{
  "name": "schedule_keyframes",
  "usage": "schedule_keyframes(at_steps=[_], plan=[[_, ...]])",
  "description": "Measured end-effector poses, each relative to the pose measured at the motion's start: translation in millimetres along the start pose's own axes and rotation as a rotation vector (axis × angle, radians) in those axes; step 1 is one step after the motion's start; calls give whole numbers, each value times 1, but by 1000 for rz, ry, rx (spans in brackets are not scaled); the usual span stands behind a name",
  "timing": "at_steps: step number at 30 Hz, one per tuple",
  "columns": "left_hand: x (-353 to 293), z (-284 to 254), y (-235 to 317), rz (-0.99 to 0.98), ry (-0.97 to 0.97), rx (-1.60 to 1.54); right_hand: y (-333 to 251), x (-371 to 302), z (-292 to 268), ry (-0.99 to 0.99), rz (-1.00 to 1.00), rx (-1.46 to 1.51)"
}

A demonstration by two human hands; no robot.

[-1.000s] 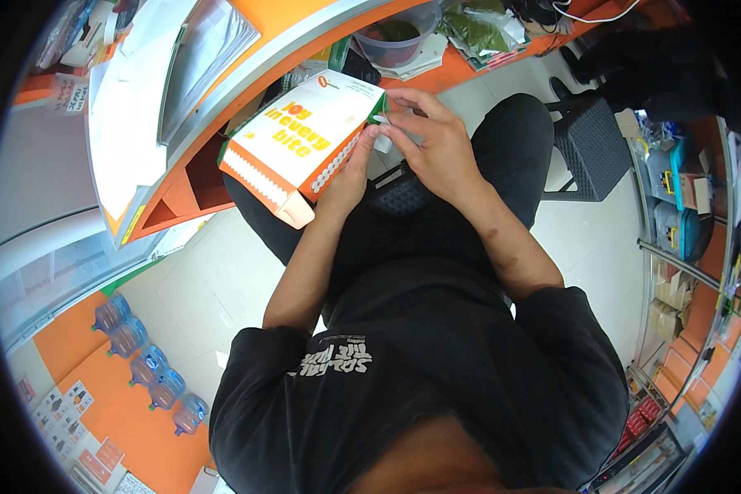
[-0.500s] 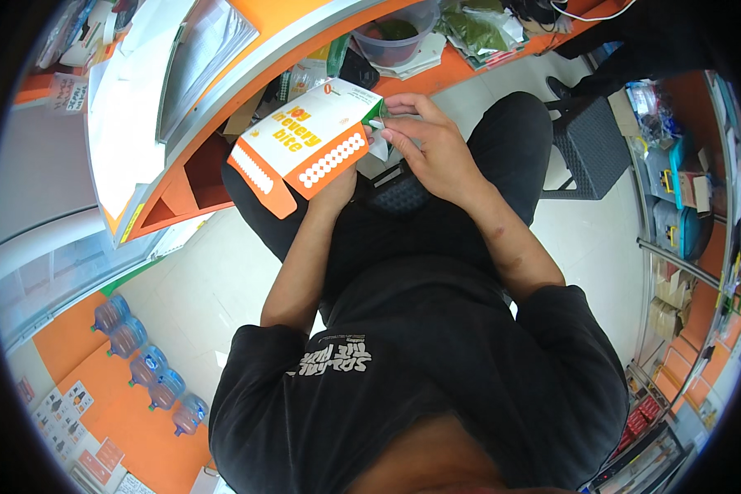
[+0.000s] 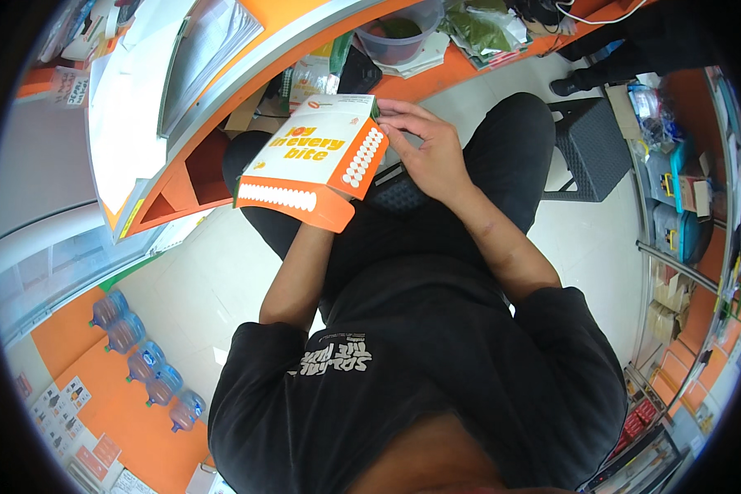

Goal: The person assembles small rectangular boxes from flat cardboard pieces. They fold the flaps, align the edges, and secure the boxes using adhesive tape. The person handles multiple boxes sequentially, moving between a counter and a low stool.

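Observation:
A folding cardboard box [image 3: 292, 152], white on top with orange sides and yellow lettering, is held up above my lap. Its near end flap [image 3: 292, 202], orange with a row of white scallops, hangs open toward me. My left forearm [image 3: 298, 267] reaches under the box; the hand itself is hidden beneath, bearing it from below. At the far right end, my right hand [image 3: 428, 148] has its fingers bent over the box's edge, thumb close to the scalloped side. The fingertips are partly hidden behind that end.
An orange desk [image 3: 424, 78] curves across the front, bearing papers [image 3: 136, 107], a clear plastic tub [image 3: 399, 37] and green packets [image 3: 486, 29]. A black woven stool [image 3: 593, 148] stands right, near another person's shoe [image 3: 572, 84]. Shelves [image 3: 675, 255] line the right; several water bottles [image 3: 144, 354] stand left.
The box has turned, so its end flap swings round toward me and its scalloped side tips into view. My right hand keeps to its right end, fingers now closer along the edge.

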State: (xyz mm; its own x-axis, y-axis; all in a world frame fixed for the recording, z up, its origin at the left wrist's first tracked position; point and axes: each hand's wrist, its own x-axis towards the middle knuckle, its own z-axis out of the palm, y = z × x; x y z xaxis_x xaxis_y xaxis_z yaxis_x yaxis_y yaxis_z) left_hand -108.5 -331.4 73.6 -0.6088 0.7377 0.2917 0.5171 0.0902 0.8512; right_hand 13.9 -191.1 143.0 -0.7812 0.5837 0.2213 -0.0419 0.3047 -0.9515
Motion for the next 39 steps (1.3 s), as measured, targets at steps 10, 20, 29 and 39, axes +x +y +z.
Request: schedule_keyframes(at_steps=[10, 20, 29, 39], plan=[[19, 15, 10, -11, 15, 64, 3, 3, -21, -286, 273, -72], [12, 34, 38, 48, -447, 294, 9, 2, 3, -125, 31, -397], [52, -10, 71, -501, -64, -972, 8, 0, -19, 111, -377, -617], [46, 2, 67, -297, 212, -647, -19, 9, -11, 113, 5, -46]])
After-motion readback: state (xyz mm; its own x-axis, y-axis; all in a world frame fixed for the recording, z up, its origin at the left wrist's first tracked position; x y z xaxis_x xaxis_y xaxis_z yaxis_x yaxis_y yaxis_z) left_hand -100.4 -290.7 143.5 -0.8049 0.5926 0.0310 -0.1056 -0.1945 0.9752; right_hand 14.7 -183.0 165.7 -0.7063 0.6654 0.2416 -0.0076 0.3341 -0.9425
